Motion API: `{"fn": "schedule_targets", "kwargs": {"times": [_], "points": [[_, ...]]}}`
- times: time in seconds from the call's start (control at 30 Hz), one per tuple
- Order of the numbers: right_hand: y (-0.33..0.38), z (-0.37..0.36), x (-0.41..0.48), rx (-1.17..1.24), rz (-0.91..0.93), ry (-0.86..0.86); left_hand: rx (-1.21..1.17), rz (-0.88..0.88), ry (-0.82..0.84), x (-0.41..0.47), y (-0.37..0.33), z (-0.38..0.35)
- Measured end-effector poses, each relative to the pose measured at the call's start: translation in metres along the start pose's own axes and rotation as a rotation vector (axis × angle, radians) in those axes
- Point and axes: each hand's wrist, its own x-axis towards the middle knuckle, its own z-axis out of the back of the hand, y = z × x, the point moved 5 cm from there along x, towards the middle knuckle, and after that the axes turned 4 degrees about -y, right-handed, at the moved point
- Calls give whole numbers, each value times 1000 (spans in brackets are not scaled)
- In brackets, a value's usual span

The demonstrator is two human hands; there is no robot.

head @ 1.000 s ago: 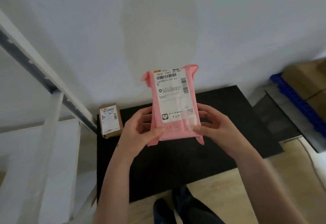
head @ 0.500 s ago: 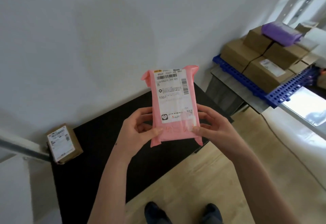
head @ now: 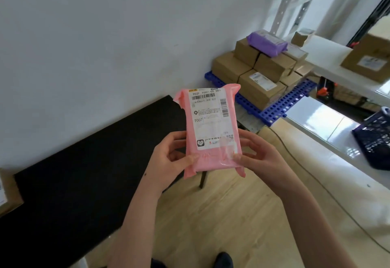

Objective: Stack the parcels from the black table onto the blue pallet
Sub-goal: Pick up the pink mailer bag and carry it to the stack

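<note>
Pink parcel (head: 211, 128) is held upright in mid-air, label facing cam, off the black tabletop (head: 84, 172), near its right end. Left grip (head: 168, 158) pinches the lower left edge, thumb in front, fingers behind. Right grip (head: 259, 158) does the same on the lower right. Blue pallet (head: 282, 107) sits further right by the wall w/ brown boxes (head: 259, 90) stacked on it & a purple bag (head: 267, 43) on top. Small carton (head: 6, 193) lies at the tabletop's left end.

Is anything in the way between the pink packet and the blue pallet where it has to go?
Nothing visible. The left hand and right hand hold the pink packet up in the air, with open space to the blue pallet. Brown boxes fill much of it.
</note>
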Motion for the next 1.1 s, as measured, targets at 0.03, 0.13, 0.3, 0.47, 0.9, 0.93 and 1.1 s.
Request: {"fn": "schedule_targets", "kwargs": {"times": [0.03, 0.13, 0.3, 0.47, 0.9, 0.93, 1.1], "points": [[-2, 17, -3, -7, -2, -13, -1, 2, -7, 1, 0, -17], [-8, 64, -14, -2, -31, -47, -20, 37, -38, 4, 0, -67], [-21, 124, -34, 57, -63, -82, -29, 91, -5, 5, -1, -133], [-33, 167, -46, 128, -75, -119, -17, 98, 66, 17, -2, -178], [-38, 306, -11, 127, -141, -246, 6, 123, 319, 114, -9, -310], [-34, 318, -2, 121, -141, -244, -3, 127, 316, 126, -9, -320], [-8, 374, 50, 72, -115, -217, -54, 145, 274, 183, -22, -361]]}}
